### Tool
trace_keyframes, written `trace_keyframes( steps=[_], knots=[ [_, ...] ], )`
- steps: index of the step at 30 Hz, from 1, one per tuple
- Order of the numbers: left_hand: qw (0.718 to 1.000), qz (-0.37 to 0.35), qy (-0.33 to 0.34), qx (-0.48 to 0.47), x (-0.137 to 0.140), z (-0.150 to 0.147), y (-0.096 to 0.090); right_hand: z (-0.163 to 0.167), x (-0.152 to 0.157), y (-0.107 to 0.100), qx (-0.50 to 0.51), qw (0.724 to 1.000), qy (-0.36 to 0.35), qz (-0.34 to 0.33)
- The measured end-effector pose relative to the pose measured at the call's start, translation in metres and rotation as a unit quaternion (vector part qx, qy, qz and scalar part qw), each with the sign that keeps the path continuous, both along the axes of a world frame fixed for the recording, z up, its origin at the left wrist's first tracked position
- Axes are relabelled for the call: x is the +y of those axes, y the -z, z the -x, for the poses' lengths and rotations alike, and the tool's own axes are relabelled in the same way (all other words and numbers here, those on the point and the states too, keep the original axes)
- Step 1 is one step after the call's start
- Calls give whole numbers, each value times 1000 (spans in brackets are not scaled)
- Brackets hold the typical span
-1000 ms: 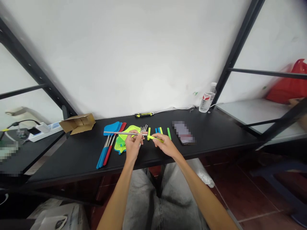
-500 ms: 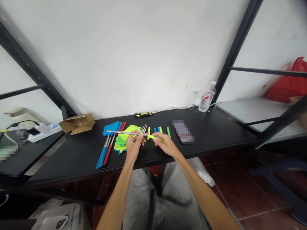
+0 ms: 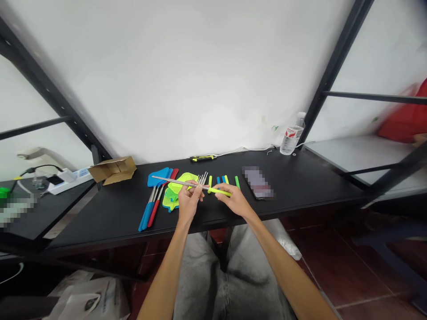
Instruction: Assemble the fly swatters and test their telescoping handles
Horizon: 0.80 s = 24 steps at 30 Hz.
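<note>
My left hand (image 3: pixel 191 195) is closed round a thin metal rod (image 3: pixel 167 179), which points left over the swatter heads. At the rod's right end is a yellow-green handle sleeve (image 3: pixel 222 192), pinched in my right hand (image 3: pixel 233 198). Rod and sleeve meet in line between my hands. Loose yellow-green swatter heads (image 3: pixel 183 179) lie behind and left of my left hand, with green and blue ones under them. Several more metal rods (image 3: pixel 203 177) lie just beyond it. Blue, yellow and green sleeves (image 3: pixel 237 182) lie beyond my right hand. Farther left are fly swatters with blue handles (image 3: pixel 146 216) and a red handle (image 3: pixel 153 214).
On the black table (image 3: pixel 316 182) a phone (image 3: pixel 258 183) lies to the right. A water bottle (image 3: pixel 292 134) stands at the back right. An open cardboard box (image 3: pixel 113 170) is at the back left. Along the wall lies a black-and-yellow tool (image 3: pixel 203 158) near a white cable.
The whole view has shifted slightly, with things appearing a little farther right. Both hands keep their hold on the rod and sleeve, with little other visible change.
</note>
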State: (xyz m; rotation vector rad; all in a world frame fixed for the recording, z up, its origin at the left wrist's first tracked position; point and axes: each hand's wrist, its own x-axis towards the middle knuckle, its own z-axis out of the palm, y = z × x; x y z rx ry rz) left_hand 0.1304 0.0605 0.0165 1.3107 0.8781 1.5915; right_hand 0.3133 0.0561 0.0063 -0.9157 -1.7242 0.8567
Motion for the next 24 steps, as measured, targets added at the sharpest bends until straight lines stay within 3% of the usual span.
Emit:
trace_keyframes(
  steps=[8, 19, 24],
  knots=[
    [1000, -6, 7, 11, -1, -1, 1, 1, 0, 2, 3, 1000, 1, 6],
    [993, -25, 45, 103, -4, -2, -1, 1, -3, -8, 0, 999, -54, -3],
    [996, -30, 43, 67, -5, -2, -3, 3, -1, -3, 26, 999, -42, 13]
  ],
)
